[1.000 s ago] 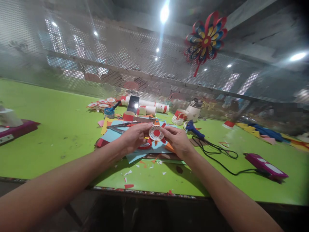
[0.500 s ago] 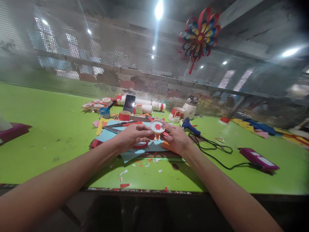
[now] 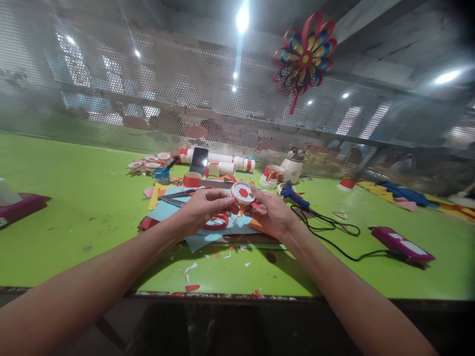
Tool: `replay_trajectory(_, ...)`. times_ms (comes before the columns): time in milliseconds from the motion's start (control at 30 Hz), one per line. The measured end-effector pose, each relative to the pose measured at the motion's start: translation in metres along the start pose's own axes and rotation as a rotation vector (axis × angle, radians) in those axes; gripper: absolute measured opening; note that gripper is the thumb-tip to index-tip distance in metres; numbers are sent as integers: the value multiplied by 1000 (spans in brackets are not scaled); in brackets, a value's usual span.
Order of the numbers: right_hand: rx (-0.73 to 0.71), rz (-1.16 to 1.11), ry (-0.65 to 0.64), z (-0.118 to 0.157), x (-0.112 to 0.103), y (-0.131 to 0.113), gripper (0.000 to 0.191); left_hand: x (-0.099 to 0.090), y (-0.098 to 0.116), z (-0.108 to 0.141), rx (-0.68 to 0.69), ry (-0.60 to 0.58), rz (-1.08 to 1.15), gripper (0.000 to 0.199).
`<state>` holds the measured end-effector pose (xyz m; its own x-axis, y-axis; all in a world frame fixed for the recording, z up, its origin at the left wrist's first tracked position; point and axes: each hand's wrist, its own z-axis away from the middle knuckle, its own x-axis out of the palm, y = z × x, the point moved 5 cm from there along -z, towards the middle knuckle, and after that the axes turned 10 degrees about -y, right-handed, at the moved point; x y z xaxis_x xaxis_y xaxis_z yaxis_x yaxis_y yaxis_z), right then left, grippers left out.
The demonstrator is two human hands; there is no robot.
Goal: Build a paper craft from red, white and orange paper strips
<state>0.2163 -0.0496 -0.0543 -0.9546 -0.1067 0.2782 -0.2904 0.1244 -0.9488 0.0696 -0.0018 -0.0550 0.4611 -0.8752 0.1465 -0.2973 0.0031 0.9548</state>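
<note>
Between my hands is a small round disc, white with a patterned ring and a red centre, raised above the papers. My left hand grips its left edge with thumb and fingers. On the right side, my right hand holds it, thumb at the rim. A bit of orange paper shows just beneath the disc. Light blue paper lies below the hands, with red-handled scissors on it, partly behind my left hand. Dark blades rest on the sheets to the left.
A blue glue gun with a black cord lies right, near a purple box. Behind stand a phone, blue jar, paper tubes and white bottle. Scraps lie by the table's front edge.
The disc has tilted so its patterned face shows more fully, and it sits slightly higher. More of the red scissor handle shows. My fingers have shifted a little around the rim.
</note>
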Motion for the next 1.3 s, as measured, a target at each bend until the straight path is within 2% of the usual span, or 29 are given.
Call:
replay_trajectory(67,-33,23,19,0,-1,-2,29,0,0,-1,15,-49,87,14)
replay_trajectory(167,-109,103,66,0,-1,-3,31,-1,-4,-2,-29,-36,169,25)
replay_trajectory(233,-147,186,110,0,-2,-2,31,0,-7,-3,-88,-13,136,31)
replay_trajectory(333,-142,254,139,0,-1,4,31,-1,-12,-4,-133,19,29,30)
replay_trajectory(500,-54,253,14,-1,1,10,33,-8,-15,-5,-94,57,21,28)
replay_trajectory(733,67,457,-115,3,3,9,33,-13,-14,-3,-132,134,-30,32)
replay_trajectory(833,80,500,-137,3,3,10,31,-13,-14,-4,-112,117,-31,33)
replay_trajectory(1000,3,541,-139,4,6,5,28,-8,-13,-4,-110,31,52,30)
replay_trajectory(1167,-146,632,-111,8,13,-6,27,-4,-10,-2,-119,44,114,25)
replay_trajectory(1300,-198,708,-106,10,15,-8,28,-4,-11,-2,-125,50,135,23)
